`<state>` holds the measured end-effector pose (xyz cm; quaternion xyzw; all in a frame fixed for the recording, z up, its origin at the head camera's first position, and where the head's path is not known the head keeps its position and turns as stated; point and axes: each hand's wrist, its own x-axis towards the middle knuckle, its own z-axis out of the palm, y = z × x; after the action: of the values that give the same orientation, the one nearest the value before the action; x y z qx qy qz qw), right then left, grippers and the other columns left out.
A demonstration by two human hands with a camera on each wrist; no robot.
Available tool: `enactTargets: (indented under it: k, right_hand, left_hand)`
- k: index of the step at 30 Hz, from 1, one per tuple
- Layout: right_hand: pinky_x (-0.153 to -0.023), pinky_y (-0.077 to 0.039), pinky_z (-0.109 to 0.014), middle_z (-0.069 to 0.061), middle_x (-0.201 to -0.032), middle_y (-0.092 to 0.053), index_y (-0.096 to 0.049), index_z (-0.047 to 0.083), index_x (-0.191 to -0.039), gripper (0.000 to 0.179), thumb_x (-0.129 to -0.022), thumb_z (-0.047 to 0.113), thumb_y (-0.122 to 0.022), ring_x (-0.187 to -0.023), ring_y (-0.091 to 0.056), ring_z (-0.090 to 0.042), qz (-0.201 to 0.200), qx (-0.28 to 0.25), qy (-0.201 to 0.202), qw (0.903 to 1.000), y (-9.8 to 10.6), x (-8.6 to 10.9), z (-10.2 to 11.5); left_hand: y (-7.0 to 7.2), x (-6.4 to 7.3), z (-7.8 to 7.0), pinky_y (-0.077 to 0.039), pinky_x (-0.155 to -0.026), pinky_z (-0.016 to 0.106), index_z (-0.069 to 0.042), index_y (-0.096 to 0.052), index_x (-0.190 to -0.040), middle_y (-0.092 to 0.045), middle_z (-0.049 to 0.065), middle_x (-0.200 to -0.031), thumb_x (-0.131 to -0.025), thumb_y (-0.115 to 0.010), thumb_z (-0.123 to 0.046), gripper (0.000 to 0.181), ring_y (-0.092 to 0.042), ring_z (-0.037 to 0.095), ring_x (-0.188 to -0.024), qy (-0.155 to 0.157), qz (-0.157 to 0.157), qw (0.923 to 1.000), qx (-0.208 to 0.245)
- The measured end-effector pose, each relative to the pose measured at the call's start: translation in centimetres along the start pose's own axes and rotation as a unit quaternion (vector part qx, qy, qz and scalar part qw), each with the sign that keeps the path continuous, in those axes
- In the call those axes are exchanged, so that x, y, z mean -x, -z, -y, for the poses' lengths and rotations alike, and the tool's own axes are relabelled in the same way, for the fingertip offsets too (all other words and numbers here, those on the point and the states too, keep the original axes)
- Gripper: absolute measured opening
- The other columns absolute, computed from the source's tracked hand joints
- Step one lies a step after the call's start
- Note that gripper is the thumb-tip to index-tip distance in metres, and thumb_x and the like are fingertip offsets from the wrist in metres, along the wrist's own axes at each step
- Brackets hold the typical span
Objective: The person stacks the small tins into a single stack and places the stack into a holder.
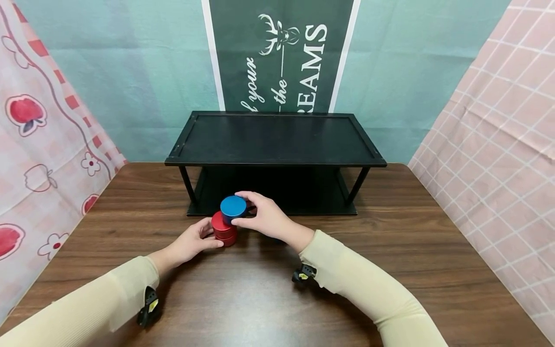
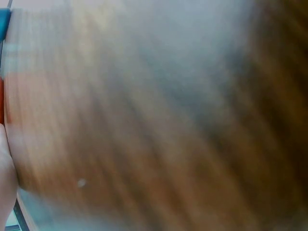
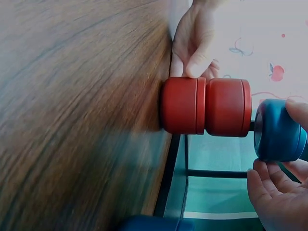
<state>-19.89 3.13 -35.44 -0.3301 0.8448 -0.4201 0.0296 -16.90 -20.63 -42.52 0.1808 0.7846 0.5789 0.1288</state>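
Two round red tins, the lower one [image 1: 228,240] and the upper one [image 1: 221,226], stand stacked on the table. My left hand [image 1: 192,241] holds the lower tin from the left, thumb in front and fingers behind. Between thumb and fingers, my right hand [image 1: 269,218] pinches a blue tin [image 1: 233,206] just above the stack. A narrow gap between the blue tin [image 3: 279,130] and the upper red tin [image 3: 227,107] shows in the right wrist view. Mostly blurred table fills the left wrist view, with slivers of hand and tins at its left edge.
Behind the hands stands a black two-level rack [image 1: 273,140] on the wooden table [image 1: 390,270]. Part of another dark blue tin [image 3: 154,224] shows at the bottom of the right wrist view. Printed cloths [image 1: 498,144] hang around the table.
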Motion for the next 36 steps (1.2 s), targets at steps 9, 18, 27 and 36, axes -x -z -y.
enactTargets:
  k: [9,18,27,36]
  right_hand:
    - [-0.085,-0.048,-0.024,-0.004,-0.124,-0.054,-0.047,0.010,-0.134,0.063,-0.081,0.030,-0.074,-0.103,-0.055,-0.015,0.015,-0.004,-0.007,0.9999,-1.0,-0.7,0.6]
    - [-0.082,-0.049,-0.021,-0.004,-0.122,-0.054,-0.048,0.008,-0.134,0.063,-0.080,0.029,-0.074,-0.102,-0.055,-0.013,0.020,-0.008,0.006,0.9998,-1.6,-0.9,0.3]
    - [-0.085,-0.049,-0.028,-0.006,-0.125,-0.053,-0.045,0.009,-0.136,0.065,-0.081,0.030,-0.073,-0.106,-0.054,-0.014,0.028,0.006,0.007,0.9995,-1.6,-0.8,0.7]
    - [-0.090,-0.046,-0.028,-0.005,-0.134,-0.048,-0.035,0.011,-0.142,0.075,-0.082,0.037,-0.071,-0.113,-0.052,-0.014,0.048,0.030,-0.010,0.9983,-0.9,-0.1,0.6]
  left_hand:
    - [0.0,0.1,-0.2,-0.033,-0.101,0.049,0.006,-0.039,-0.130,-0.050,0.024,-0.129,-0.085,-0.069,-0.010,0.057,-0.044,0.037,-0.123,-0.004,0.005,1.0000,-0.002]
    - [-0.1,0.0,-0.2,-0.032,-0.102,0.048,0.006,-0.038,-0.132,-0.049,0.024,-0.130,-0.084,-0.069,-0.009,0.058,-0.043,0.036,-0.123,-0.006,0.000,1.0000,-0.002]
    - [-0.1,-0.1,0.1,-0.037,-0.098,0.025,0.006,-0.040,-0.131,-0.051,0.022,-0.128,-0.084,-0.069,-0.008,0.057,-0.044,0.034,-0.122,-0.018,-0.002,0.9998,-0.008]
    - [-0.2,0.0,-0.2,-0.036,-0.100,0.034,0.007,-0.038,-0.132,-0.049,0.024,-0.130,-0.084,-0.069,-0.008,0.059,-0.042,0.035,-0.123,-0.007,-0.003,0.9999,-0.012]
